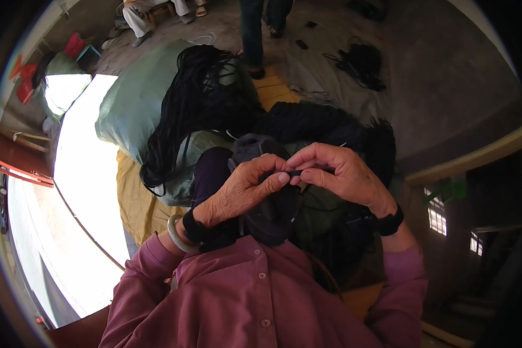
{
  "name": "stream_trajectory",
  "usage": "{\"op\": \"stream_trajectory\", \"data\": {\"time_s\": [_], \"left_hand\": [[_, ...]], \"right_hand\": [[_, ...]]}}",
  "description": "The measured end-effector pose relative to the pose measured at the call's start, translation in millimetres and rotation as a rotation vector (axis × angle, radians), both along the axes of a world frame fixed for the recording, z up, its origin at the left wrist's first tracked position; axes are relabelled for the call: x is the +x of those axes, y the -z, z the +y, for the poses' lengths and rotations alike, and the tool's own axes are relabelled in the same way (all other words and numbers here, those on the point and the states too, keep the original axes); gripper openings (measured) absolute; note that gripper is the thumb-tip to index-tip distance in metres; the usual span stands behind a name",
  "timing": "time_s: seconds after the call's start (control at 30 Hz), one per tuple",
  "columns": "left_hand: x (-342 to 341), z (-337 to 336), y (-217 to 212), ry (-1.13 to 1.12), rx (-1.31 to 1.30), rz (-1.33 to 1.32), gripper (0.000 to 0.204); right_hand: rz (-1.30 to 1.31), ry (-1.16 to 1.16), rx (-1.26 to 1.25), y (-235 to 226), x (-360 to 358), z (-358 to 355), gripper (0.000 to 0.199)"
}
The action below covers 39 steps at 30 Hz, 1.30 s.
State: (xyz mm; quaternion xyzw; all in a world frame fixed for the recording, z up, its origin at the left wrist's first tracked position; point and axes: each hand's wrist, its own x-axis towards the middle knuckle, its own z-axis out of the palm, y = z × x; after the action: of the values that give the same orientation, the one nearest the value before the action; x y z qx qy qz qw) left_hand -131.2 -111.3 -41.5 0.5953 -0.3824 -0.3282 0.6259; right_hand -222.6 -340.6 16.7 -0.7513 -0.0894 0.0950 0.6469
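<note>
Both hands meet above my lap, fingertips close together on a thin black strip (296, 173). My left hand (240, 188) pinches one part of it between thumb and forefinger. From the other side, my right hand (345, 168) grips it with thumb and fingers. Below them lies a dark grey, soft-looking item (272, 217); its kind is unclear, and the hands partly cover it. I cannot tell whether the strip is joined to it. Just beyond are a heap of black straps or cords (197, 87) and a second black bundle (319, 124).
A large pale green sack (130, 104) bulges at the left, under the heap. Tan cloth (133, 200) lies beside it. Another person's legs (251, 35) stand ahead; a seated person (136, 20) is farther left. A black tangle (359, 62) rests on a floor cloth.
</note>
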Motion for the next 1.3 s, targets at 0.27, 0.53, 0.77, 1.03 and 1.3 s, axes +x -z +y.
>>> {"op": "stream_trajectory", "data": {"time_s": [0.27,0.53,0.77,1.03,1.3], "left_hand": [[13,20,10,-0.023,0.184,-0.182,0.026],[18,33,31,-0.099,0.359,-0.338,0.025],[2,13,31,-0.166,0.41,-0.333,0.019],[3,14,29,-0.194,0.407,-0.455,0.018],[15,20,25,-0.252,0.528,-0.222,0.026]], "right_hand": [[0.097,0.179,-0.234,27,-14,-32,0.021],[-0.099,0.195,-0.696,83,-31,-45,0.028],[-0.048,0.077,-0.232,84,-7,22,0.035],[0.079,0.081,-0.238,92,1,26,0.024],[0.117,0.328,-0.221,95,-4,22,0.01]]}}
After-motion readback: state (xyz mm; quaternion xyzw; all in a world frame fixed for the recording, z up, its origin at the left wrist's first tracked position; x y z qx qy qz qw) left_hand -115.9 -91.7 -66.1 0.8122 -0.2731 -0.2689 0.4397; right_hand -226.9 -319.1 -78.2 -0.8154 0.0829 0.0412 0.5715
